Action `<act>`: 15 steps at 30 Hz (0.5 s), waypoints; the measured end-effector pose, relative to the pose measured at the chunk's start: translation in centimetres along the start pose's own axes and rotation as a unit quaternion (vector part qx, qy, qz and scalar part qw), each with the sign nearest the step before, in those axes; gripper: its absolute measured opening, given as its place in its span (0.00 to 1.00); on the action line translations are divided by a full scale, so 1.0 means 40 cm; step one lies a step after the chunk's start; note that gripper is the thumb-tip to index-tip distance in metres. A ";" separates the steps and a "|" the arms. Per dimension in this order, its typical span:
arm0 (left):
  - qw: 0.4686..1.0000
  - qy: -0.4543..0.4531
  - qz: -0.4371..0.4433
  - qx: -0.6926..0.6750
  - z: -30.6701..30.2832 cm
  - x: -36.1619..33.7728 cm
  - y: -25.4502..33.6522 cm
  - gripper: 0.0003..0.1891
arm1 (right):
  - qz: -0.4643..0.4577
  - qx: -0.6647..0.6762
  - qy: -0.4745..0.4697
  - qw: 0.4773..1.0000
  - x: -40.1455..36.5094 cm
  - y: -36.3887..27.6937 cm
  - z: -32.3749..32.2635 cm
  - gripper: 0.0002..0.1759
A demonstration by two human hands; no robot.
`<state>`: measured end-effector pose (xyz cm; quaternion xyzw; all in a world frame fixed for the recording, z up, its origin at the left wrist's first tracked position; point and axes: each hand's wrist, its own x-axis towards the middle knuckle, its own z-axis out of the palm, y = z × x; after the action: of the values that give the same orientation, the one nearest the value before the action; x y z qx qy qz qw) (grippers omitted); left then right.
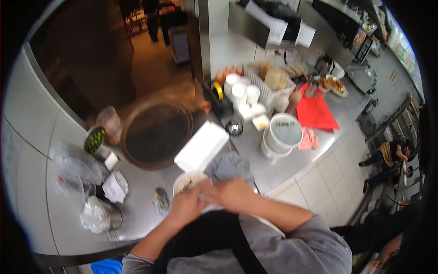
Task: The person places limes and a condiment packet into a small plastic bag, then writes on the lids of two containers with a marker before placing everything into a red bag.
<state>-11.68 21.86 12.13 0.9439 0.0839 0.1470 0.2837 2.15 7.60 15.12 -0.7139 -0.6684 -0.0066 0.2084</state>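
Observation:
My left hand [186, 204] and my right hand [232, 194] meet close to my body, over a white round container [187, 181] at the counter's near edge. The fingers of both hands are curled together on something small between them; I cannot tell what it is. A grey cloth [228, 165] lies just behind my right hand. A white rectangular box [201, 146] sits past the container.
A large round dark tray [155, 133] lies on the steel counter [292, 162]. A white lidded bucket [284, 132], stacked white cups [239, 91], a red cloth [315, 112], a white basket [269, 84] and plastic bags [75, 166] surround it. Another person [392, 153] crouches at the right.

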 end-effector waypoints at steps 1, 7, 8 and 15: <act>0.998 -0.032 0.037 0.043 -0.003 0.013 0.011 0.29 | 0.034 -0.003 -0.104 0.994 -0.028 -0.014 0.026 0.18; 0.970 -0.134 0.185 0.079 0.075 0.053 0.055 0.28 | 0.316 0.535 -0.185 0.761 -0.169 0.095 0.063 0.19; 0.961 -0.162 0.218 0.052 0.088 0.067 0.054 0.28 | 0.393 0.612 -0.185 0.661 -0.195 0.066 0.018 0.20; 0.976 -0.107 -0.148 0.122 -0.022 0.064 -0.164 0.28 | 0.482 0.510 0.071 0.708 -0.580 0.415 -0.030 0.15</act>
<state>-10.06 28.33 9.75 0.9586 0.2095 -0.0096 0.1923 15.91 -15.19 4.73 -0.7213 -0.1177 0.3866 0.5624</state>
